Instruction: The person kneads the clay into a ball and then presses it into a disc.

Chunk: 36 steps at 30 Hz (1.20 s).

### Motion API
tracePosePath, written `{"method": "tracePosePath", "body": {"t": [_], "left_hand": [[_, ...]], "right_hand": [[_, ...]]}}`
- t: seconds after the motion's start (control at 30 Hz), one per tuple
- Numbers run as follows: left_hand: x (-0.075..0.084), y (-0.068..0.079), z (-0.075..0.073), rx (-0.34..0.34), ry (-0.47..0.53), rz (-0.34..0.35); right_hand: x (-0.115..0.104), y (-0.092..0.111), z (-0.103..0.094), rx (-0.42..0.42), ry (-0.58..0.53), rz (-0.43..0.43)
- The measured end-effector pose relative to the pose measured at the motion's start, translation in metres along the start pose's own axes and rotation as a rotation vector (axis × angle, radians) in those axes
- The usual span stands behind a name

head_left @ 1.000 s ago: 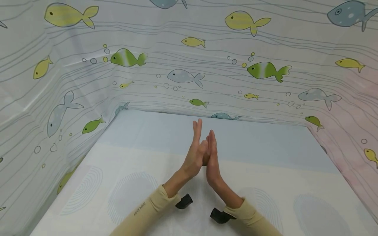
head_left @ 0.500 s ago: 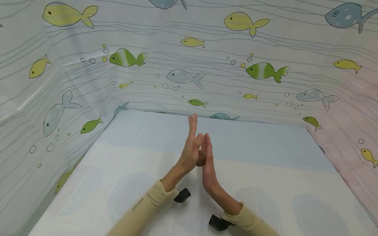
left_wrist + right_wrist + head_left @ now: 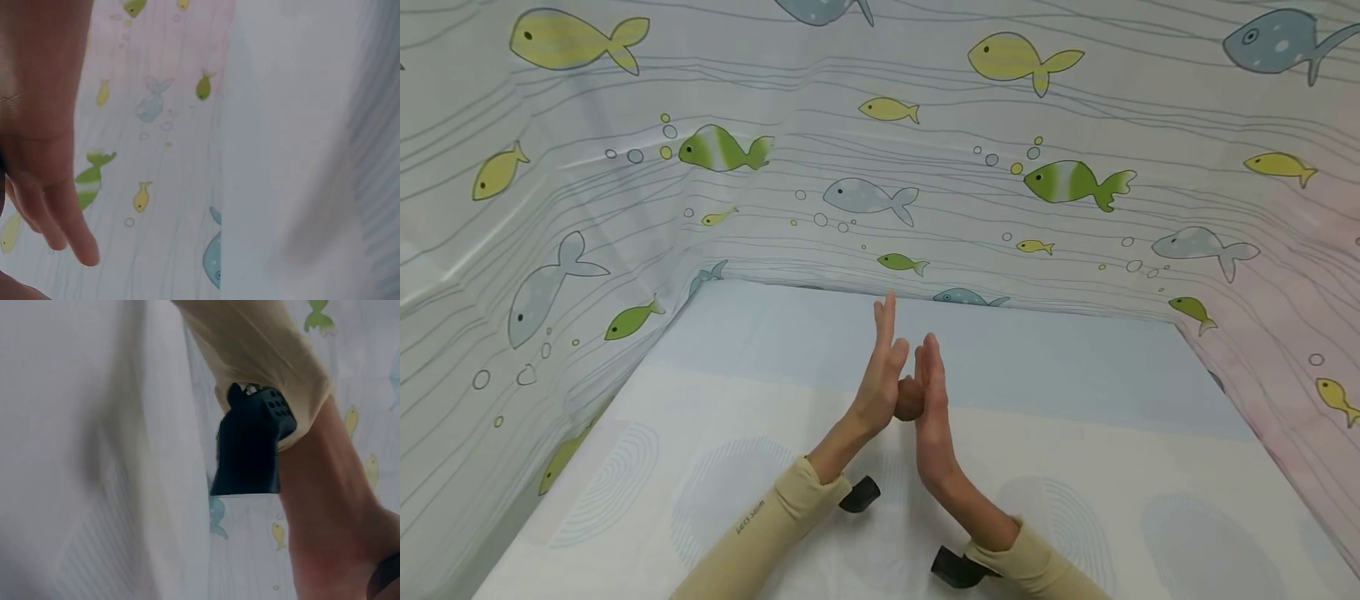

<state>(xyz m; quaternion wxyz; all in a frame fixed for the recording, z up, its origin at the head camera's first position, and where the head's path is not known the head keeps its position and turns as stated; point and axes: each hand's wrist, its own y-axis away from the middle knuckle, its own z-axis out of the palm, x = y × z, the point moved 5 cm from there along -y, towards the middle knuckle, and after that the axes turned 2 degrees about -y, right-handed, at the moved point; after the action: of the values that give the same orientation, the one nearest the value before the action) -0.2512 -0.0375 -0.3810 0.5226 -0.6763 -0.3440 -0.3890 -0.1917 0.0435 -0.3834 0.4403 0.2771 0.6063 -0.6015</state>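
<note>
While flat hands point(image 3: 904, 390) press a brown ball point(image 3: 909, 399), fish-print curtains point(image 3: 1075, 167) enclose the pale mat point(image 3: 1075, 467).

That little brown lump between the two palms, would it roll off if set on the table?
Probably: the brown lump looks rounded. Pressed between the straight-fingered left hand and right hand, it may be soft and light, like dough; too hidden to be sure.
</note>
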Motion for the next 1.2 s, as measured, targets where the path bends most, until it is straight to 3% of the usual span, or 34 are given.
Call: {"method": "tracePosePath", "body": {"t": [0.13, 0.33, 0.67, 0.8, 1.2], "left_hand": [[-0.008, 0.005, 0.003, -0.012, 0.028, -0.035], [-0.011, 0.016, 0.015, -0.051, 0.061, -0.035], [-0.009, 0.03, 0.031, -0.091, 0.063, -0.034], [-0.001, 0.03, 0.034, -0.095, 0.046, -0.008], [0.007, 0.019, 0.023, -0.049, 0.012, 0.017]], "right_hand": [[-0.003, -0.005, -0.002, 0.026, -0.017, 0.007], [-0.003, -0.014, -0.009, 0.075, -0.023, 0.035], [0.009, -0.03, -0.029, 0.157, -0.012, 0.057], [0.022, -0.031, -0.036, 0.183, -0.033, 0.117], [0.031, -0.016, -0.022, 0.103, 0.008, 0.119]]}}
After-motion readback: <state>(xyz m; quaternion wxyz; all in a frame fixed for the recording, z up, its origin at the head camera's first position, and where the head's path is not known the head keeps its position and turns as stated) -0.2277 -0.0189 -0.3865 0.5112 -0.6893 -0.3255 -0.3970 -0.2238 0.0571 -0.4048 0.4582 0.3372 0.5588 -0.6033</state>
